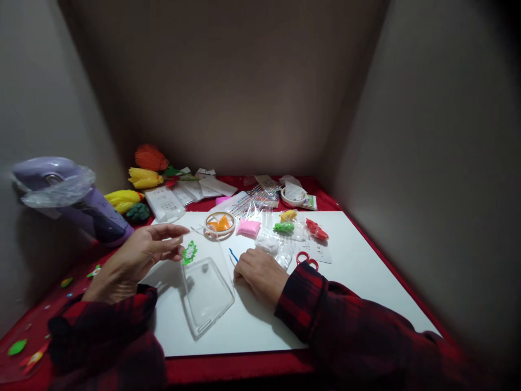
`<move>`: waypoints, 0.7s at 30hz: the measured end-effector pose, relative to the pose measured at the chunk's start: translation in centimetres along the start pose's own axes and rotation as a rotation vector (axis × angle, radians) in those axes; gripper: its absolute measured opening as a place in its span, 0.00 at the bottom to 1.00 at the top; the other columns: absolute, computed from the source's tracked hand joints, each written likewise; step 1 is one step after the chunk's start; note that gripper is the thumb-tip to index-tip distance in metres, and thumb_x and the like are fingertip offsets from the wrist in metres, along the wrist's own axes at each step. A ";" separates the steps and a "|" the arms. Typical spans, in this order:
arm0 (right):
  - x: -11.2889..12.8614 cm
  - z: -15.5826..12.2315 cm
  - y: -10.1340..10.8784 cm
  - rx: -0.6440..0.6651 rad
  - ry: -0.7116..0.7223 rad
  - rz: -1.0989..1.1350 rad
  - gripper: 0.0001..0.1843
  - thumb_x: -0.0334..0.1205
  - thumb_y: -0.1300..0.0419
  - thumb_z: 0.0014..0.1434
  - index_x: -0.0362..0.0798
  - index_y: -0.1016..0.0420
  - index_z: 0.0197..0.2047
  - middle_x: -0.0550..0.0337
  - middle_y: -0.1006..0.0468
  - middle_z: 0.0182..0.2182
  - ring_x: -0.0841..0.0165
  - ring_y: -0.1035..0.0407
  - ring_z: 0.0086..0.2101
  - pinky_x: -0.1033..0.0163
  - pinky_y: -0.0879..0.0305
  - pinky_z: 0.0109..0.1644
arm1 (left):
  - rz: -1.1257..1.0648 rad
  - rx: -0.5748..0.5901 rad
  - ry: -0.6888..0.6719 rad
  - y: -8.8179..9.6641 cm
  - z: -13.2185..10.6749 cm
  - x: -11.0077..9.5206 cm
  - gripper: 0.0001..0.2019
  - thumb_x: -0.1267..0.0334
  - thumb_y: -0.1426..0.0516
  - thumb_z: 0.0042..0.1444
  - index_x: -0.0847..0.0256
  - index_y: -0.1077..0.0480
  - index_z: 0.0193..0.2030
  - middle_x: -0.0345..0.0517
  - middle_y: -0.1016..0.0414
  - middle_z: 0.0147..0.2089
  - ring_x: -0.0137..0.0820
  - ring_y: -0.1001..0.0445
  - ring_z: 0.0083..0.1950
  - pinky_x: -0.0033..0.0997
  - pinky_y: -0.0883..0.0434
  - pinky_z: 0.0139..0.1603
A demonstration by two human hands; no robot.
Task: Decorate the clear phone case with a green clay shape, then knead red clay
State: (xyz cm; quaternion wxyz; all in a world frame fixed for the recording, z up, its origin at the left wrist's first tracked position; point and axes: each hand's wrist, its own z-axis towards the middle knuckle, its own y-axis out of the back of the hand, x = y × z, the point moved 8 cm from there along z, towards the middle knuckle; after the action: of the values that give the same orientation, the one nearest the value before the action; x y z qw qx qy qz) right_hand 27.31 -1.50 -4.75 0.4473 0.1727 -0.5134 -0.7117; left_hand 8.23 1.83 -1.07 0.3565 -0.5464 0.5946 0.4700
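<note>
— Left hand (136,260)?
— Raised over the left edge of the white board (366,271), fingers stretched, thumb and forefinger tips close together just beside a green-edged piece (189,252). Pinching it or only near it: cannot tell.

— Right hand (260,274)?
— Knuckles up, curled tight at the middle of the board, closed on a blue tool (233,254). Only the thin tip visible; the rest hidden under the fingers.

— Between them?
— A clear case (209,290), flat on the board, the green piece at its far left corner. Hard to make out, being see-through.

— Further out?
— Red scissors (307,259) partly hidden behind the right wrist. Pink clay pack (248,227) and a round tin (220,222) near the board's far edge, amid crinkled clear wrappers too small to read. Paper flowers (144,177) at the far left corner of the table.

— Cut off?
— Plaid sleeves (325,309) run out at the bottom. Purple device (69,198) at the left, blurred, its head wrapped in plastic.

— Surface, room?
— Red cloth (358,212) under the board; plain grey walls (244,81) close on three sides, dimly lit.
</note>
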 end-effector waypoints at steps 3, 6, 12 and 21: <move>0.1 0.3 0.3 -0.015 -0.010 0.011 0.05 0.26 0.44 0.54 0.42 0.29 0.30 0.52 0.29 0.27 0.64 0.39 0.30 0.59 0.46 0.34 | 0.002 0.012 -0.008 0.2 0.2 0.1 0.18 0.69 0.33 0.39 0.67 0.27 0.40 0.44 0.24 0.30 0.28 0.28 0.27 0.23 0.32 0.26; -0.7 0.1 2.1 -0.082 -0.028 0.063 0.07 0.24 0.47 0.53 0.44 0.31 0.29 0.52 0.29 0.28 0.64 0.39 0.30 0.59 0.44 0.36 | -0.021 0.036 -0.026 0.3 0.9 0.5 0.17 0.70 0.33 0.39 0.67 0.26 0.39 0.43 0.25 0.27 0.27 0.28 0.26 0.24 0.32 0.26; -4.6 -1.9 7.3 -0.290 -0.154 0.252 0.09 0.25 0.52 0.60 0.47 0.38 0.33 0.58 0.30 0.28 0.69 0.35 0.30 0.65 0.38 0.34 | 0.013 0.143 -0.031 -3.0 2.1 1.8 0.12 0.70 0.36 0.40 0.66 0.26 0.35 0.41 0.28 0.21 0.28 0.30 0.22 0.27 0.32 0.25; -8.9 -4.3 8.6 -0.412 -0.316 0.301 0.06 0.27 0.42 0.55 0.47 0.32 0.31 0.62 0.28 0.26 0.71 0.34 0.27 0.67 0.38 0.30 | 0.322 0.115 -0.169 -6.2 3.1 2.0 0.11 0.64 0.38 0.37 0.64 0.25 0.31 0.41 0.27 0.22 0.33 0.30 0.23 0.29 0.35 0.25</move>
State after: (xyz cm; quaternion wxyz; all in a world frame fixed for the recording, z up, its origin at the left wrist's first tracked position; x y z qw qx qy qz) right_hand 39.09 2.60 -0.81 0.4880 -0.1129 -0.4411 -0.7447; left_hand 13.76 4.36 -4.97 0.3560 -0.3815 0.6683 0.5302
